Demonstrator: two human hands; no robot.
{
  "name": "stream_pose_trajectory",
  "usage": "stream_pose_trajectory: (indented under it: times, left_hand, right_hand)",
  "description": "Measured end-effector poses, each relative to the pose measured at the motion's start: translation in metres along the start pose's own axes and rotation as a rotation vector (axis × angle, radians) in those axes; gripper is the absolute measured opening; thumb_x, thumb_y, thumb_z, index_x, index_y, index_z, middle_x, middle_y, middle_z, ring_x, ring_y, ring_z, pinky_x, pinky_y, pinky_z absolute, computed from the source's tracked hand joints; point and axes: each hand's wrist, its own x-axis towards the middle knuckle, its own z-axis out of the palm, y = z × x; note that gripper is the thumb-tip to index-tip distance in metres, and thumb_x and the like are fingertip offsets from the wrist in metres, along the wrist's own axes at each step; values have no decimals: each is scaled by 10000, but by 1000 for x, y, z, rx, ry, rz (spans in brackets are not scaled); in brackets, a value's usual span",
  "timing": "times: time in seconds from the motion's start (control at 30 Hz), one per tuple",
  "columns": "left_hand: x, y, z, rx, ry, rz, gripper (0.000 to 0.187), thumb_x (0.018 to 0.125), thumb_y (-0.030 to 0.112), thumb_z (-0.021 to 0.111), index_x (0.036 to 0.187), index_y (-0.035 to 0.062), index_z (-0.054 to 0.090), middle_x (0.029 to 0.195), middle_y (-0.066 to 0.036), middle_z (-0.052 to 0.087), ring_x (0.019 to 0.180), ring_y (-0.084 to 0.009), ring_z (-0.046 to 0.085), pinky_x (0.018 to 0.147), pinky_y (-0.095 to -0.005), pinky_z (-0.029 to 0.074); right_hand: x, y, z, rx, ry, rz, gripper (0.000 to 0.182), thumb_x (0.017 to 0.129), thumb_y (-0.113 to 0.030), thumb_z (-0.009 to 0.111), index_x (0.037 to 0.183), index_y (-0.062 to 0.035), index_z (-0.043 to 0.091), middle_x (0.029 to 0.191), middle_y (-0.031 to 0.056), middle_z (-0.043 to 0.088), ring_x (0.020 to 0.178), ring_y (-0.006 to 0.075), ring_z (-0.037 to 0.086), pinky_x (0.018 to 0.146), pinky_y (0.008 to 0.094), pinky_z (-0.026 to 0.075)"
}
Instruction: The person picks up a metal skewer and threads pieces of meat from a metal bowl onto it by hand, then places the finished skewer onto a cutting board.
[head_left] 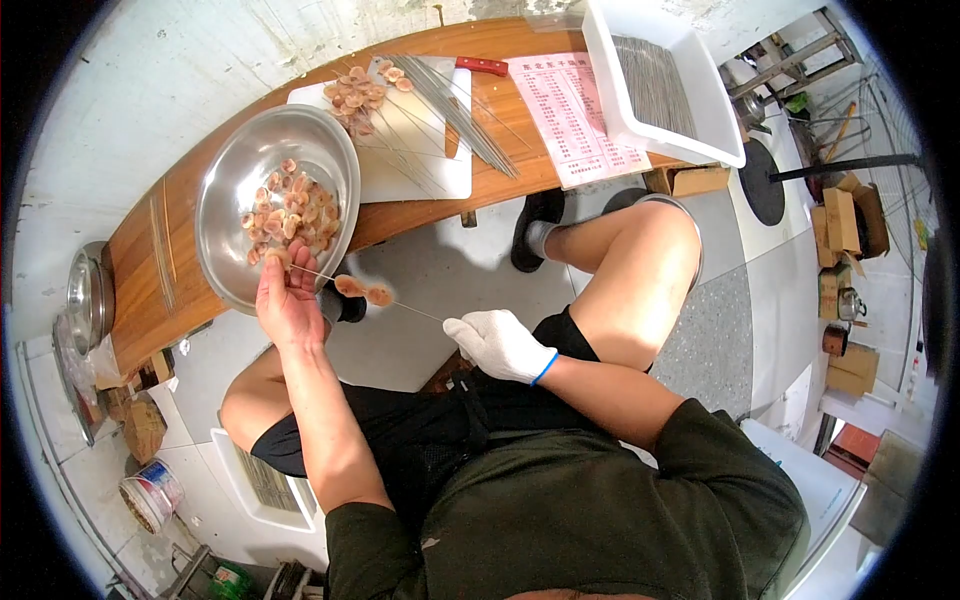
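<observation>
My bare left hand (287, 305) is at the near rim of a steel bowl (222, 215), its fingertips pinching a round, pinkish-brown piece that looks like meat (277, 260) at the tip of a thin metal skewer (415, 309). My right hand (495, 343), in a white knit glove with a blue cuff, is closed around the skewer's other end. Two similar pieces (362, 290) are threaded along the skewer between my hands. Many loose pieces (290, 212) lie in the bowl.
On the wooden table (400, 222), a white cutting board (420, 185) bears loaded skewers, bare skewers and a red-handled knife (483, 66). A pink printed sheet (565, 120) lies beside a white bin (715, 125) of skewers. A second skewer bin (232, 470) stands on the floor.
</observation>
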Motion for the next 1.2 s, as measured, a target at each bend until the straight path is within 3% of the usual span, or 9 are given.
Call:
stream_pose_trajectory:
  times: [0.2, 0.7, 1.2]
  left_hand:
    - [-1, 8, 2, -61, -10, -55, 294, 988, 231, 528, 1124, -28, 559, 1122, -192, 641, 981, -257, 645, 870, -367, 540]
    - [-1, -2, 4, 60, 7, 67, 245, 990, 250, 540, 1036, 18, 602, 1085, -163, 656, 958, -221, 650, 847, -343, 547]
    - [-5, -9, 8, 50, 31, 63, 243, 988, 251, 544, 1020, 23, 619, 1032, -132, 669, 910, -203, 656, 820, -321, 552]
  right_hand:
    - [1, -1, 0, 0, 17, 26, 538, 981, -428, 468, 671, -10, 604, 618, 175, 599, 606, 343, 606, 622, 413, 477]
    - [-1, 1, 3, 30, 4, 20, 539, 983, -422, 467, 668, -2, 586, 607, 182, 576, 581, 332, 587, 604, 421, 462]
    - [-2, -4, 0, 39, -8, 17, 526, 980, -402, 474, 663, -2, 599, 608, 171, 587, 580, 313, 595, 609, 404, 473]
